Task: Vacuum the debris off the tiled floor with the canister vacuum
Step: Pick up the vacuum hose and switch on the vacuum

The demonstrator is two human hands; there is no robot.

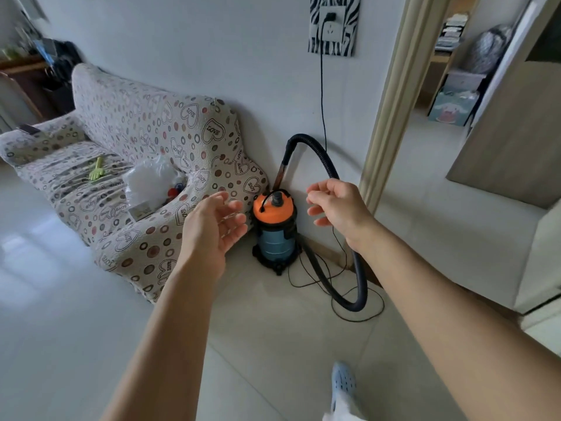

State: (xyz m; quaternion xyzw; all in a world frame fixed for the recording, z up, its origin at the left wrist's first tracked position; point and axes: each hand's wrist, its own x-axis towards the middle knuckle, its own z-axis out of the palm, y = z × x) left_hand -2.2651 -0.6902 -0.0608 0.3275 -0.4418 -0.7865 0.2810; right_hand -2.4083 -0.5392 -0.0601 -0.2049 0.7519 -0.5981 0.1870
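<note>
**Both hands out in front, vacuum by the wall**

Head view: your left hand (212, 226) reaches forward with its fingers (233, 208) loosely spread and slightly curled, holding nothing. Your right hand (337, 208) is raised opposite it, fingers bent inward and apart, also empty as far as the view shows; the hose (321, 153) passes behind it, and you cannot tell whether any fingertip touches it.

Between your two sets of fingertips, and beyond them, stands the vacuum (274, 232): a blue canister with an orange lid, upright on the floor (76, 299) against the wall. The hose rises from behind the canister, arches over above your right fingers, drops past your right wrist and loops on the tiles below it. A thin black cord (322, 95) runs down the wall from the socket (332, 24) above your right fingers and lies in loose coils around the hose loop.

Beyond your left fingers sits the sofa (136, 141) in a cover printed with hearts and circles, its armrest just beside the vacuum. On its seat lie a white bag (148, 180) and a green toy (97, 171). Beyond your right hand a doorway (391, 95) opens to another room. Below your right forearm a blue shoe (343, 384) stands on the tiles.
</note>
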